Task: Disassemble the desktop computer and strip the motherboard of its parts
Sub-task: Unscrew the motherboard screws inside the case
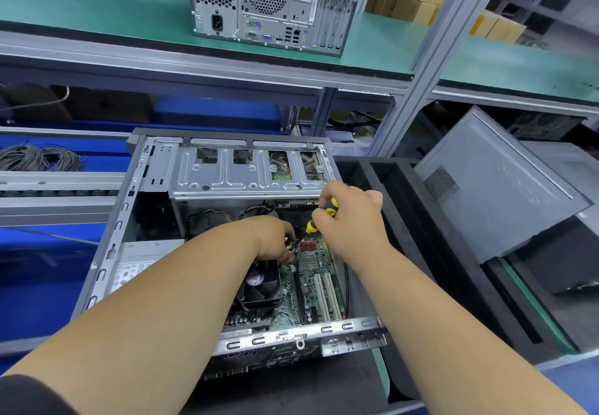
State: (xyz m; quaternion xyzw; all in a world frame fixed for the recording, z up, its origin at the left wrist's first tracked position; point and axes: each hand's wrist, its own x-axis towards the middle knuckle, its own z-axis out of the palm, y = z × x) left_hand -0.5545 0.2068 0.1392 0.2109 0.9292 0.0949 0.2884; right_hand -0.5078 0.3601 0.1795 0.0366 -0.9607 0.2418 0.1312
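An open desktop case [155,168] lies on its side before me, its green motherboard [319,280] exposed inside. My right hand [350,217] grips a yellow-and-black screwdriver [312,225], whose shaft slants down left toward the board. My left hand [275,236] reaches into the case beside the screwdriver tip, fingers curled down at the board; what they hold is hidden. A black CPU cooler fan [261,285] sits just below my left hand. White expansion slots [327,294] run along the board's right side.
The grey power supply [136,265] fills the case's left. A removed side panel [492,188] leans at the right over black trays [402,188]. Another desktop tower [275,3] stands on the green shelf above. Coiled cables [39,157] lie at far left.
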